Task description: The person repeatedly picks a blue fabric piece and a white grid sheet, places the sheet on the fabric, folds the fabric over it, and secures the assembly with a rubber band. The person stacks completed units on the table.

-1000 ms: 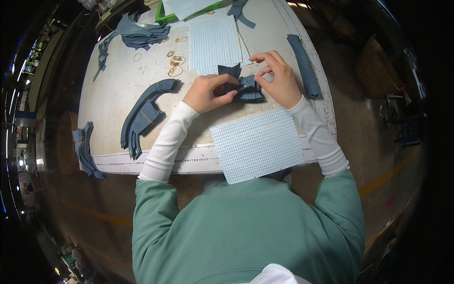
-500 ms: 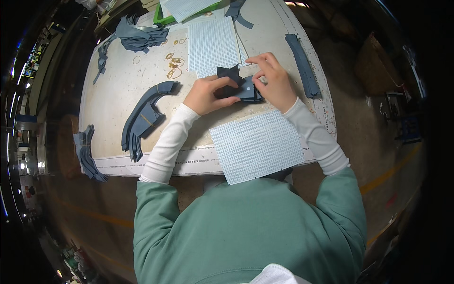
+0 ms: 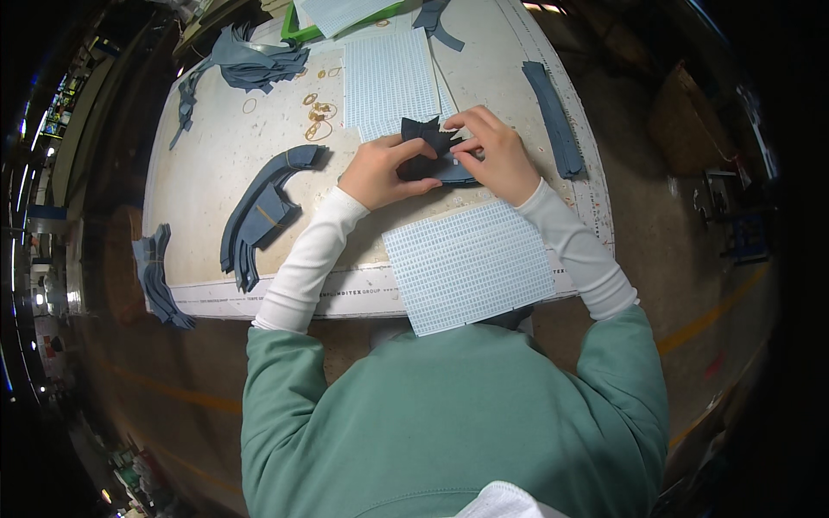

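A small stack of dark blue cut fabric pieces (image 3: 421, 132) lies on the table in front of me, its upper plies folded up and back. My left hand (image 3: 373, 175) grips the stack from the left, with the fingers behind the raised plies and the thumb along the near edge. On the right, my right hand (image 3: 503, 161) has thumb and forefinger pinched at the edge of a fabric piece. A small white label shows partly by its fingertips. Nearer to me, a sheet of small printed stickers (image 3: 471, 268) overhangs the table's front edge.
More sticker sheets (image 3: 389, 73) lie beyond my hands, below a green tray (image 3: 302, 33). Curved fabric bundles (image 3: 259, 216) and loose rubber bands (image 3: 319, 112) are at the left. A fabric heap (image 3: 255, 62) sits far left, and a long strip bundle (image 3: 553, 121) lies right.
My right hand has shifted slightly left and closed on the fabric edge. More plies now stand raised between my hands, and the white label is mostly covered.
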`<state>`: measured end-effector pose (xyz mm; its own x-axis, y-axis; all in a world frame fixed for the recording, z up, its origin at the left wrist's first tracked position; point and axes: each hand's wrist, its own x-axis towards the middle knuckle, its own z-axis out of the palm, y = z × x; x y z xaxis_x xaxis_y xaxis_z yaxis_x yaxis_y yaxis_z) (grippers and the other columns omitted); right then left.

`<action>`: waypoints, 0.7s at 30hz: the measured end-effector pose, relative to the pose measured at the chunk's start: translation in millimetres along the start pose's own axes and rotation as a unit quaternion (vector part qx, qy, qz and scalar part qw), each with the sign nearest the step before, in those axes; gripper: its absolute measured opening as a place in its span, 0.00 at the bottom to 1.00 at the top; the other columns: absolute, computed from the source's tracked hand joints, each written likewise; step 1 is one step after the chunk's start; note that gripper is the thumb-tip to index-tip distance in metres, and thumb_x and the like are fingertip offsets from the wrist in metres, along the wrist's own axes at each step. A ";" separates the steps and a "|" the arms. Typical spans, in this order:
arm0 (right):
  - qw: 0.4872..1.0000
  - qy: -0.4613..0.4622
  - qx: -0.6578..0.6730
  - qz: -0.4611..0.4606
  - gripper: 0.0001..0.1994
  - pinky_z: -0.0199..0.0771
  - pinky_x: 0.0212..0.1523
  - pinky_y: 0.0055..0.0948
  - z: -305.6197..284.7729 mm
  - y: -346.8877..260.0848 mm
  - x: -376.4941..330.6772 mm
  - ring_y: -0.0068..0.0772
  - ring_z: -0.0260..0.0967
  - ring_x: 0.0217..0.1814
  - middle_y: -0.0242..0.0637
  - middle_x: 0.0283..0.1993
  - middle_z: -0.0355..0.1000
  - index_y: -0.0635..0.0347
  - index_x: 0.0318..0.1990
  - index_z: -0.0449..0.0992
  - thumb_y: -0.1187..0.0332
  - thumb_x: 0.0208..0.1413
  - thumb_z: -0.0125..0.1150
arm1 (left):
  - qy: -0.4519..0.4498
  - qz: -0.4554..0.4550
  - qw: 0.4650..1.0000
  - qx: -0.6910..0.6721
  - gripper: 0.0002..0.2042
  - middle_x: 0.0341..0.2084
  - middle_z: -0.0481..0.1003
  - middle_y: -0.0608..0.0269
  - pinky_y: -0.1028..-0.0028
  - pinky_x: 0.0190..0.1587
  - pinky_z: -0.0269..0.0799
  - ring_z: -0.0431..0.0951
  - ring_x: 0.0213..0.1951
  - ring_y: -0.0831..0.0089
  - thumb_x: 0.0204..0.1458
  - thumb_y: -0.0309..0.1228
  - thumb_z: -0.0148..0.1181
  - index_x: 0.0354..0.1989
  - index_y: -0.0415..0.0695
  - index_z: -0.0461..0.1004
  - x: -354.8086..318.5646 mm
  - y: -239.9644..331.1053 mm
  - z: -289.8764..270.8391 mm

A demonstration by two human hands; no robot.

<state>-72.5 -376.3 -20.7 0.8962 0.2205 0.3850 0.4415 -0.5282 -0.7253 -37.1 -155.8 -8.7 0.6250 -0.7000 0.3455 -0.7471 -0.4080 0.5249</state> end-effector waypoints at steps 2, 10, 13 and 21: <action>1.000 -0.001 0.010 0.014 0.23 0.79 0.41 0.22 -4.7 0.7 2.6 0.31 0.78 0.45 0.35 0.52 0.66 0.58 0.52 0.72 0.86 0.47 0.59 | 0.007 0.011 1.000 -0.006 0.17 0.27 0.77 0.58 0.75 0.28 0.73 0.77 0.24 0.71 0.43 0.38 0.74 0.39 0.46 0.79 0.0 -0.1 0.1; 0.993 -0.042 0.100 0.034 0.41 0.82 0.46 0.26 -15.2 -9.1 5.4 0.41 0.64 0.64 0.38 0.68 0.51 0.47 0.69 0.56 0.89 0.45 0.53 | -0.006 -0.039 0.997 -0.066 0.10 0.26 0.78 0.57 0.73 0.29 0.74 0.78 0.25 0.68 0.49 0.29 0.63 0.40 0.44 0.78 -0.3 -2.0 -2.8; 0.996 -0.046 0.082 0.004 0.44 0.80 0.43 0.26 -8.0 -10.2 7.3 0.43 0.66 0.61 0.41 0.66 0.53 0.42 0.70 0.56 0.90 0.42 0.53 | 0.036 -0.039 0.994 -0.093 0.11 0.24 0.76 0.57 0.70 0.30 0.74 0.78 0.26 0.63 0.49 0.29 0.61 0.42 0.47 0.77 0.0 -0.3 0.7; 0.998 -0.050 0.001 -0.036 0.45 0.77 0.49 0.33 0.0 -4.1 9.2 0.52 0.64 0.62 0.46 0.66 0.53 0.38 0.69 0.57 0.91 0.41 0.52 | 0.009 0.042 0.999 0.004 0.13 0.29 0.76 0.58 0.72 0.30 0.75 0.79 0.26 0.65 0.48 0.31 0.67 0.42 0.49 0.77 -0.4 -2.9 0.2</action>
<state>-66.0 -372.1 -14.2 0.8623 0.3386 0.3765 0.5043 -0.5072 -0.6988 -35.1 -154.5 -10.5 0.5642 -0.7216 0.4012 -0.7983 -0.3528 0.4881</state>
